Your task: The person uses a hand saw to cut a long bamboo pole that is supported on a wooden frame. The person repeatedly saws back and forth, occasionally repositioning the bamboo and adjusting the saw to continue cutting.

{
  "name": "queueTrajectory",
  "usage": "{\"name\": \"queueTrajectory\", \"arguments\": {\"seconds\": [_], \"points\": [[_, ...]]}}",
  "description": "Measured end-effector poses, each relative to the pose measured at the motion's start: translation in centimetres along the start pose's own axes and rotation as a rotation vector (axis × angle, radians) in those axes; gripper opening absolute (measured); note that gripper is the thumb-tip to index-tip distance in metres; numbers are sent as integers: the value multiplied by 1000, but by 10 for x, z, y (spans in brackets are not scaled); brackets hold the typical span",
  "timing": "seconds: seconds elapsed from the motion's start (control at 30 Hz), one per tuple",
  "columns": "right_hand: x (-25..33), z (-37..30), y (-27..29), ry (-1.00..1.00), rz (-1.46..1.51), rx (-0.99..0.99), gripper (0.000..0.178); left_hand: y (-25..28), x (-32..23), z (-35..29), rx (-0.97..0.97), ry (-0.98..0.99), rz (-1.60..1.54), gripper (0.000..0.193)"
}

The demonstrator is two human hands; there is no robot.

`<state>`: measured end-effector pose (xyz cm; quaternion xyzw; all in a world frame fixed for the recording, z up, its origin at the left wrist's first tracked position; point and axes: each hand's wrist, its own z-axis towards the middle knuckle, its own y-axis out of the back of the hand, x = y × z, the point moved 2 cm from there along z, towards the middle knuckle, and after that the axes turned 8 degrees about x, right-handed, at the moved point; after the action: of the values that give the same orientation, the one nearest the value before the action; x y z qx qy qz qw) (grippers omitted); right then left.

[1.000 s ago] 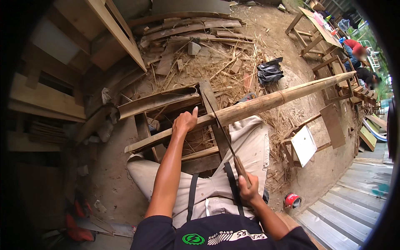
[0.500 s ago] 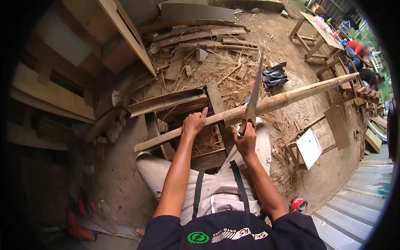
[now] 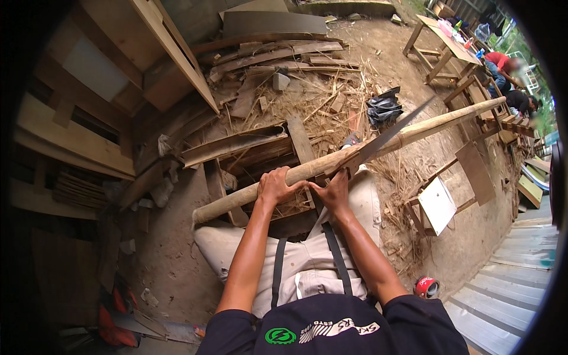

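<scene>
A long bamboo pole (image 3: 245,194) slants across my lap, from its cut end by my left knee up to the far right. My left hand (image 3: 276,186) is wrapped over it from above. Just right of that, my right hand (image 3: 335,192) is closed around the wooden handle of a handsaw (image 3: 387,137), low beside the pole. The saw's blade points up and to the right, crossing over the bamboo at a shallow angle. My two thumbs come close together; whether they touch I cannot tell. Under the pole stands a rough wooden frame (image 3: 303,142), partly hidden by my hands.
Wood scraps and split strips (image 3: 284,59) lie piled ahead, with a black plastic bag (image 3: 383,107) beside them. Wooden cabinets (image 3: 112,65) stand left. At right are a small stool (image 3: 436,207), a red can (image 3: 426,287) and a table (image 3: 447,41), with people (image 3: 503,68) bending beyond.
The saw has swung from pointing nearly straight ahead to lying slanted rightward along the pole. My right hand has moved left, closer to my left hand, which now wraps the bamboo more fully.
</scene>
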<state>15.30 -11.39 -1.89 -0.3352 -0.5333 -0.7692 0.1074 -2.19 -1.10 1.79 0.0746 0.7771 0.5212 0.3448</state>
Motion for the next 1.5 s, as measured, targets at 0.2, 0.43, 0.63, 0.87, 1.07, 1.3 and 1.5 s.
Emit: {"name": "queueTrajectory", "arguments": {"seconds": [0.2, 0.43, 0.63, 0.87, 1.07, 1.3, 1.5], "points": [[-3, -2, -10, 33, -39, 5, 88, -8, 11, 4, -57, -35, 79, 43], [1, 11, -15, -8, -15, 45, 85, -2, 20, 15, -56, 25, -7, 34], [5, 23, -21, 19, -14, -11, 82, 12, 27, 33, 36, 144, 0, 39], [-9, 12, 2, -173, 228, 20, 98, 10, 49, 55, -14, 34, -10, 39], [-8, -8, 42, -128, 359, -124, 102, 8, 51, 59, -377, -358, 239, 48], [7, -9, 50, -330, 487, -8, 93, -18, 16, 10, -255, -81, 311, 81], [21, -15, 57, 79, 413, -128, 65, -3, 3, 8, 120, 81, -13, 77]]}}
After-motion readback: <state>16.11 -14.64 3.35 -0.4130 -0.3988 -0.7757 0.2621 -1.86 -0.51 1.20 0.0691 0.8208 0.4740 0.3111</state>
